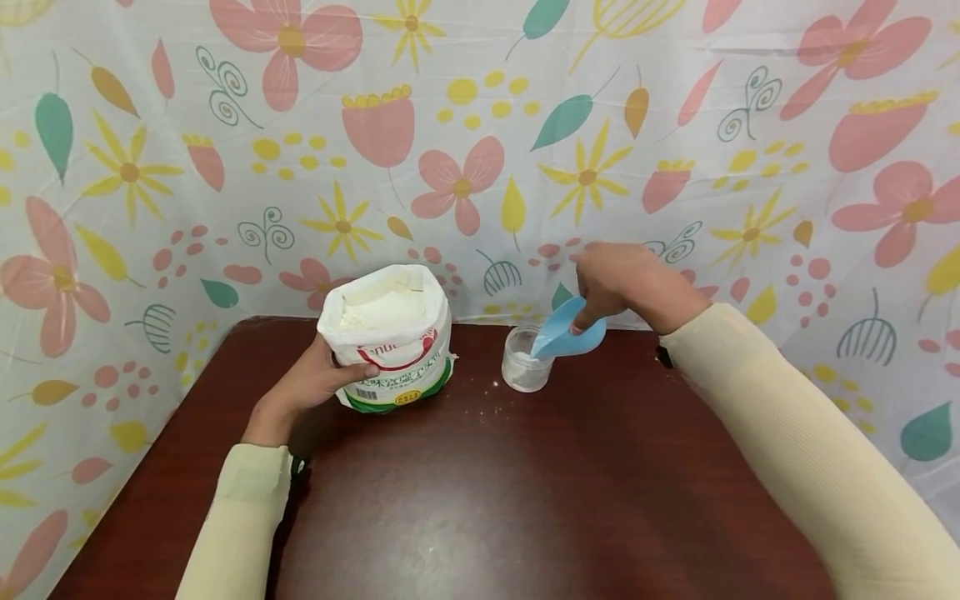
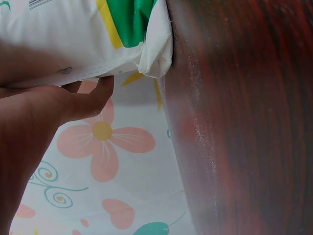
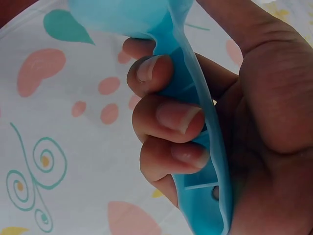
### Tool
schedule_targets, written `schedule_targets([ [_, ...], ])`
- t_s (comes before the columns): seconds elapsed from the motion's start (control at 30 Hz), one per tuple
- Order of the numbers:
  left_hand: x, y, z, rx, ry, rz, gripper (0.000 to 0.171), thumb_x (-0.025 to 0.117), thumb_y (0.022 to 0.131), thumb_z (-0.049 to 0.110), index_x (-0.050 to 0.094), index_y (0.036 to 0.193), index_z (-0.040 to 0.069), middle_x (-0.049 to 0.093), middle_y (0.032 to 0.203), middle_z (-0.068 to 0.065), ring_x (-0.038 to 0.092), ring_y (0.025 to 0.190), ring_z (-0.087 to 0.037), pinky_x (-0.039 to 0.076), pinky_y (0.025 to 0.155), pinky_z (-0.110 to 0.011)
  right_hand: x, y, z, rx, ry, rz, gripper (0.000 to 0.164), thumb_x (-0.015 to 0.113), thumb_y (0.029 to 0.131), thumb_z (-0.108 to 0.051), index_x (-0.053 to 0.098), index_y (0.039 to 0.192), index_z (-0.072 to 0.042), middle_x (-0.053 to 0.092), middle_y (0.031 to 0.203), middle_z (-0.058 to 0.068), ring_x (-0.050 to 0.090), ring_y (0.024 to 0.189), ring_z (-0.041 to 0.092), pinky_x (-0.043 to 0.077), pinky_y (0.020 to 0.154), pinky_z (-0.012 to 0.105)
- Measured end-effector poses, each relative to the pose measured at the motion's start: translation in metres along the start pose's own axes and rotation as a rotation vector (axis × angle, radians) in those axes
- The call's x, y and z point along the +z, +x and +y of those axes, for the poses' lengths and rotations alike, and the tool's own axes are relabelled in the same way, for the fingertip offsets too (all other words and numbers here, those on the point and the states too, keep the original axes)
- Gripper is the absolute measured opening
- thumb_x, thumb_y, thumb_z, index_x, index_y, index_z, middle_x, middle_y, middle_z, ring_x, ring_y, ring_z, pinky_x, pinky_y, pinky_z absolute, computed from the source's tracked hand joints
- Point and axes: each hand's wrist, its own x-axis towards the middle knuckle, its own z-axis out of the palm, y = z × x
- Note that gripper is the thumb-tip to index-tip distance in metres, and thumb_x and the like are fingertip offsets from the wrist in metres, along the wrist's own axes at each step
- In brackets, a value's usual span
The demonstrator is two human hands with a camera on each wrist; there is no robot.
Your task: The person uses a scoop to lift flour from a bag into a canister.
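The left hand (image 1: 322, 377) grips from the side an opened white plastic bag (image 1: 408, 375) with red and green print, thumb on its front; pale powder (image 1: 390, 310) lies inside. The right hand (image 1: 618, 283) has its fingers curled firmly around the handle of a light-blue plastic scoop (image 1: 564, 332). The scoop tilts downward, its tip at the mouth of a small clear round jar (image 1: 527, 373). This jar stands between both hands, nearer to the right one, on a glossy dark-brown table (image 1: 465, 500). White specks (image 1: 491, 410) lie on the table just beside the jar.
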Motion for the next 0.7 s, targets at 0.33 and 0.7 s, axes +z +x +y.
schedule_targets([
  [0.33,0.0,-0.003,0.001,-0.004,-0.01,0.005,0.105,0.087,0.087,0.007,0.023,0.164,0.039,0.06,0.145,0.0,0.06,0.132,-0.028,0.044,0.111,-0.063,0.005,-0.009,0.015,-0.016,0.105,0.018,0.053,0.091,0.077,-0.056,0.084,0.102,-0.009,0.075,0.088,0.0,0.062,0.076,0.02,0.048,0.063,0.036],
  [0.7,0.0,-0.001,0.001,-0.01,0.006,0.009,0.106,0.087,0.088,0.008,0.021,0.165,0.037,0.058,0.148,0.0,0.058,0.133,-0.027,0.044,0.112,-0.063,-0.005,-0.022,0.033,-0.102,0.215,0.119,0.059,0.093,0.076,-0.054,0.085,0.108,-0.006,0.08,0.107,0.013,0.072,0.087,0.022,0.056,0.071,0.04],
])
